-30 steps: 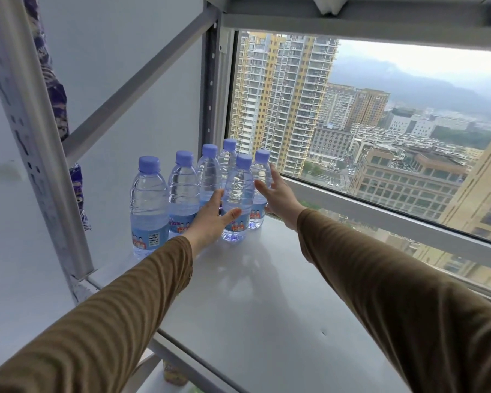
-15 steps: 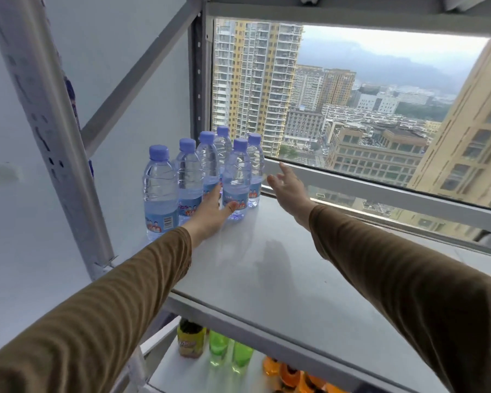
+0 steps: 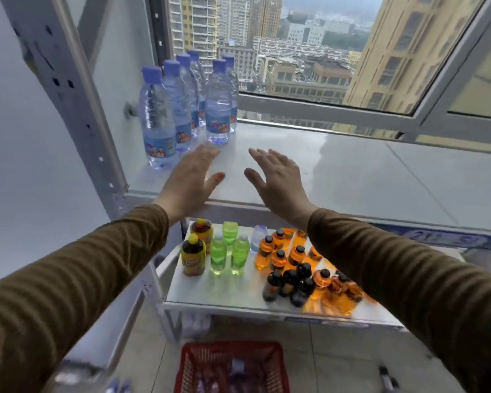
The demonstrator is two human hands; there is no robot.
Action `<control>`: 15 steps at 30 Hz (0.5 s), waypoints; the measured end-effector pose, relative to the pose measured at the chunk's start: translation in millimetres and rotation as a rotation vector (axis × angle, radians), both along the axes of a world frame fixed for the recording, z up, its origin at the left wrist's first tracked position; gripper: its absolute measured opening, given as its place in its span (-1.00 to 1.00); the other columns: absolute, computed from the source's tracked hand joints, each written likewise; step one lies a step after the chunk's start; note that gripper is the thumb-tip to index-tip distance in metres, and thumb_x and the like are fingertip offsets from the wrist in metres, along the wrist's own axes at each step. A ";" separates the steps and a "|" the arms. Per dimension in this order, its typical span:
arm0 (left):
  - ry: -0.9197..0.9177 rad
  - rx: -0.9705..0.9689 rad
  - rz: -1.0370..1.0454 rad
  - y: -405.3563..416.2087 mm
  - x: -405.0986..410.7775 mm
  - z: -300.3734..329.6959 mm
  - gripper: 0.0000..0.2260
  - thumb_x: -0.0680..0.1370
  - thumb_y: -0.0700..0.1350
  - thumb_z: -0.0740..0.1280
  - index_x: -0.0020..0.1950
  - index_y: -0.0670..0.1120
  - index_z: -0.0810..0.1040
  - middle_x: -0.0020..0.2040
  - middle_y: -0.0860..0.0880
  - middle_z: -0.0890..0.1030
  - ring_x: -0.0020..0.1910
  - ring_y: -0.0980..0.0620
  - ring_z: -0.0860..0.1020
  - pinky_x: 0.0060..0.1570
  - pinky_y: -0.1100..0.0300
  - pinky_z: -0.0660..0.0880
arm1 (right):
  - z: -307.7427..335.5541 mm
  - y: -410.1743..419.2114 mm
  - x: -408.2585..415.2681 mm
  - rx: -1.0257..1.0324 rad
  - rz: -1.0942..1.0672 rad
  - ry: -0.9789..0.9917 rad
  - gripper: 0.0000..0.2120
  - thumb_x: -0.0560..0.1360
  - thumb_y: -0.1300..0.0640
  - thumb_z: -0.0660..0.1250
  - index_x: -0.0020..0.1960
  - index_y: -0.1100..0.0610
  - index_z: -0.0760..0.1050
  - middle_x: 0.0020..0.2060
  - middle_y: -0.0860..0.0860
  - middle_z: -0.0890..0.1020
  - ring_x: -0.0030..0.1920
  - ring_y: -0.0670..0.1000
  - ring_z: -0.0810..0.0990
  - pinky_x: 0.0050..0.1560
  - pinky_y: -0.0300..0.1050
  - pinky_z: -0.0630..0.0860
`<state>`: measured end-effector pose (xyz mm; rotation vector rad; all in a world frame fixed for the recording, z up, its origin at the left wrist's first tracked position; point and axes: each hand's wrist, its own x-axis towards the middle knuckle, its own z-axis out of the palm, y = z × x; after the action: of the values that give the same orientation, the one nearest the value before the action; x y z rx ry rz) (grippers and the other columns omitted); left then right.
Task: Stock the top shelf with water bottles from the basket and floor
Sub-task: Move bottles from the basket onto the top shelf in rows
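Note:
Several clear water bottles (image 3: 182,103) with blue caps and blue labels stand upright in two rows at the left end of the white top shelf (image 3: 352,171). My left hand (image 3: 192,181) hovers over the shelf's front edge, fingers spread, just short of the nearest bottles and touching none. My right hand (image 3: 278,185) is beside it, palm down and empty. Far below, a red basket (image 3: 233,367) sits on the floor, its blurred contents looking like bottles.
A lower shelf (image 3: 219,293) carries yellow-capped tea bottles (image 3: 194,251), green bottles (image 3: 228,251), and orange and dark bottles (image 3: 298,268). The rack's grey perforated upright (image 3: 77,95) rises at the left. A window frame (image 3: 380,114) runs behind the top shelf.
Both hands have let go of the bottles and drawn back toward the shelf's front edge. My view has dropped, bringing the lower shelf and red basket into sight.

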<state>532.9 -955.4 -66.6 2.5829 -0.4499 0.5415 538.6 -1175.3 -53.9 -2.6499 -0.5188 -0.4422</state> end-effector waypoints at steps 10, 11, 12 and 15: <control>-0.166 0.172 -0.092 8.9 -123.5 -129.4 -0.47 0.61 -0.05 0.29 0.57 -0.09 0.28 0.63 -0.10 0.18 0.62 -0.13 0.08 0.55 -0.18 0.10 | -135.6 -26.3 -138.4 -0.101 0.100 -0.080 -0.50 0.68 -0.07 0.17 0.59 -0.02 0.31 0.63 0.00 0.28 0.66 0.13 0.11 0.63 0.30 -0.05; -0.135 0.179 -0.117 9.9 -134.8 -147.9 -0.47 0.62 -0.04 0.28 0.57 -0.10 0.28 0.62 -0.10 0.18 0.62 -0.13 0.09 0.53 -0.20 0.14 | -153.9 -30.9 -150.8 -0.107 0.100 -0.045 -0.51 0.68 -0.07 0.17 0.59 -0.02 0.32 0.63 -0.01 0.27 0.66 0.13 0.11 0.63 0.28 -0.04; -0.100 0.186 -0.138 11.7 -144.7 -165.8 -0.47 0.63 -0.02 0.26 0.58 -0.09 0.28 0.62 -0.10 0.19 0.62 -0.13 0.08 0.52 -0.20 0.17 | -172.0 -34.7 -161.7 -0.114 0.098 -0.001 -0.51 0.68 -0.07 0.17 0.59 -0.02 0.32 0.63 -0.01 0.27 0.66 0.12 0.11 0.63 0.25 -0.03; 0.018 0.213 -0.202 22.7 -166.9 -222.9 -0.51 0.65 0.02 0.20 0.57 -0.10 0.30 0.62 -0.08 0.20 0.61 -0.12 0.10 0.52 -0.15 0.17 | -224.2 -38.0 -189.0 -0.113 0.078 0.163 -0.50 0.67 -0.09 0.11 0.58 0.00 0.34 0.62 0.00 0.31 0.64 0.12 0.16 0.62 0.20 0.12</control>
<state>366.0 -932.7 -289.5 2.6972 -0.7899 0.4192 349.5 -1213.3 -278.1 -2.7315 -0.6088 -0.1764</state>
